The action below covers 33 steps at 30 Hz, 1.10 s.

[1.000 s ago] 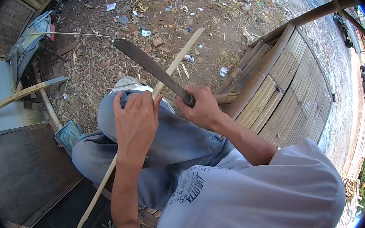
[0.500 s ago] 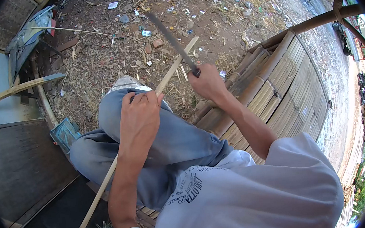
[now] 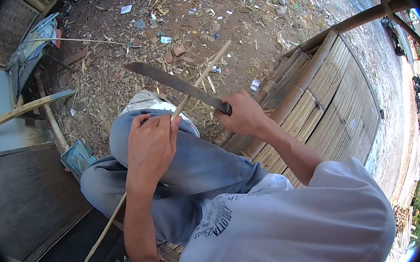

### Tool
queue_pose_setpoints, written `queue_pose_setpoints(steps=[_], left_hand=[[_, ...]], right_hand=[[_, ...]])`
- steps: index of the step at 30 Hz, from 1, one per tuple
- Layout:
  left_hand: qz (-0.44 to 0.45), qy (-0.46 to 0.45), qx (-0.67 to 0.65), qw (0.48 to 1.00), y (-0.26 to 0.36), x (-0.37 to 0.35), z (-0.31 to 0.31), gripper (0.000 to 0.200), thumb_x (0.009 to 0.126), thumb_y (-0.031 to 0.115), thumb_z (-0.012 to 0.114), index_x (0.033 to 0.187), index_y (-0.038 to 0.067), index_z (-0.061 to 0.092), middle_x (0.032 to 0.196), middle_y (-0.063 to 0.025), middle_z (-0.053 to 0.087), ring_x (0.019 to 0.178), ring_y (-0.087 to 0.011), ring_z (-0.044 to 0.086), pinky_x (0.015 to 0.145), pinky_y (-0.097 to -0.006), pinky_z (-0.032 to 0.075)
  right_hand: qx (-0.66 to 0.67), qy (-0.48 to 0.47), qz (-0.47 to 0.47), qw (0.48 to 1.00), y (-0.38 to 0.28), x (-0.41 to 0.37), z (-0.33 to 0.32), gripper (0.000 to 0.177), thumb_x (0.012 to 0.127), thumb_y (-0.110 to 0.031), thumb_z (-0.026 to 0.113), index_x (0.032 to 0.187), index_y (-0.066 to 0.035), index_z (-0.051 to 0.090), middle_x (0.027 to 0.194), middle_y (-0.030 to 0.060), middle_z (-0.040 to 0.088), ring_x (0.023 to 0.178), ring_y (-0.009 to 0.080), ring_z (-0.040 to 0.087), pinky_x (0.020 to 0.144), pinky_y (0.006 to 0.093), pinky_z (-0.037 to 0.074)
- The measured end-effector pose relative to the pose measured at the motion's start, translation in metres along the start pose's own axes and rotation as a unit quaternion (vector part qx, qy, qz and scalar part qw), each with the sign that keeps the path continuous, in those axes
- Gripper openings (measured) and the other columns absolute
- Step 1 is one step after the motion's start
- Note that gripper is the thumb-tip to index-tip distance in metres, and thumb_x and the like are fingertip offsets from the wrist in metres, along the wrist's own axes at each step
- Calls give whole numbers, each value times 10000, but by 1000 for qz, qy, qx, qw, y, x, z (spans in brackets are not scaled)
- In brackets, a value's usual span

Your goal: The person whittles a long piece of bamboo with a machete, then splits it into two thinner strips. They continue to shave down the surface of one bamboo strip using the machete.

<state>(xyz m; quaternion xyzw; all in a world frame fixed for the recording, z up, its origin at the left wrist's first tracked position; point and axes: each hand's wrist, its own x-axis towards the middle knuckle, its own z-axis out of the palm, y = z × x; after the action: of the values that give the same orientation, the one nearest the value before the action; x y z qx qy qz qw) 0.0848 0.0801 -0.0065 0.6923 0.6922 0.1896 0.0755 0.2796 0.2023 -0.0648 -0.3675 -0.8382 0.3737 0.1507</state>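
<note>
My left hand [image 3: 151,142] is closed around a long, thin bamboo strip [image 3: 217,59] above my raised knee. One end of the strip points up and away over the ground; the other passes beneath my left forearm and comes out at the lower left. In my right hand [image 3: 244,114] I grip the dark handle of a machete [image 3: 164,80]. Its broad, dark blade points to the upper left and crosses the strip a short way beyond my left fingers.
To my right is a bamboo slat platform [image 3: 326,95] with a round pole along its edge. Litter and stones lie on the dirt ground [image 3: 184,31]. On the left are a curved wooden piece [image 3: 18,112], a blue-green plastic item [image 3: 78,156] and a dark panel [image 3: 21,186].
The machete has swung from pointing up and away to lying flatter toward the left across the strip. My left hand has shifted slightly left and down, and the strip appears turned.
</note>
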Motion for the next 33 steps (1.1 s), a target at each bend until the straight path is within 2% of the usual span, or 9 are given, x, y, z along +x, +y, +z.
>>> queue_pose_setpoints(steps=[4, 6, 10, 19, 23, 26, 28, 31, 33], left_hand=[[0, -7, 7, 1000, -3, 3, -1, 280, 973, 192, 501, 773, 5, 561, 673, -139, 599, 683, -338, 577, 800, -425, 447], [-11, -12, 14, 1000, -2, 1, -3, 285, 974, 196, 499, 773, 4, 563, 678, -139, 601, 686, -340, 576, 791, -423, 447], [1, 11, -3, 1000, -3, -1, -3, 300, 973, 210, 503, 766, 4, 574, 691, -143, 608, 714, -349, 577, 771, -420, 444], [-13, 19, 4, 1000, -3, 0, 2, 289, 961, 213, 525, 773, 5, 594, 695, -135, 627, 719, -345, 589, 769, -423, 447], [-11, -3, 50, 999, -3, -4, 4, 268, 955, 203, 533, 783, 8, 598, 683, -126, 631, 692, -322, 604, 785, -405, 452], [-17, -14, 48, 999, 0, -7, -1, 255, 953, 197, 535, 796, 7, 601, 681, -126, 631, 686, -310, 606, 791, -395, 454], [-17, 1, 49, 999, -1, -6, -1, 242, 950, 201, 542, 816, 7, 600, 699, -115, 637, 712, -289, 616, 804, -392, 455], [-13, 34, 91, 995, 8, -9, 11, 218, 940, 208, 562, 873, 4, 600, 746, -92, 648, 783, -242, 631, 838, -389, 453], [0, 49, 146, 988, 13, -9, 16, 245, 917, 221, 598, 997, -10, 601, 827, -66, 662, 893, -180, 632, 897, -393, 440]], right_hand=[[-99, 3, 59, 993, 14, 25, -6, 279, 806, -220, 603, 684, 31, 615, 594, 228, 573, 597, 397, 599, 603, 457, 465], [-46, 39, 219, 974, 34, 43, -28, 313, 806, -270, 591, 763, 31, 665, 631, 207, 623, 643, 417, 624, 650, 456, 500], [-91, 88, 234, 964, 56, 56, -50, 330, 809, -280, 596, 750, 39, 658, 628, 211, 622, 634, 413, 623, 649, 457, 499], [-56, -58, 72, 994, -34, -2, 19, 283, 782, -242, 605, 745, 36, 639, 656, 265, 593, 668, 437, 612, 656, 474, 492], [-72, 32, 221, 972, 19, 38, -9, 363, 793, -284, 591, 750, 72, 649, 646, 287, 602, 697, 457, 631, 688, 508, 511], [-77, 68, 224, 969, 111, 58, -39, 330, 809, -250, 578, 680, 51, 617, 554, 185, 582, 491, 351, 588, 503, 446, 452], [174, 81, 292, 937, 100, 49, -47, 325, 861, -319, 599, 726, -25, 626, 478, 23, 464, 360, 164, 442, 377, 323, 344], [502, 27, 306, 809, 29, 23, -34, 365, 879, -413, 624, 841, -50, 628, 499, -51, 340, 387, 52, 328, 390, 228, 283], [549, 21, 298, 781, -6, 21, -16, 365, 891, -432, 616, 885, -67, 608, 506, -63, 317, 384, 41, 308, 390, 219, 274]])
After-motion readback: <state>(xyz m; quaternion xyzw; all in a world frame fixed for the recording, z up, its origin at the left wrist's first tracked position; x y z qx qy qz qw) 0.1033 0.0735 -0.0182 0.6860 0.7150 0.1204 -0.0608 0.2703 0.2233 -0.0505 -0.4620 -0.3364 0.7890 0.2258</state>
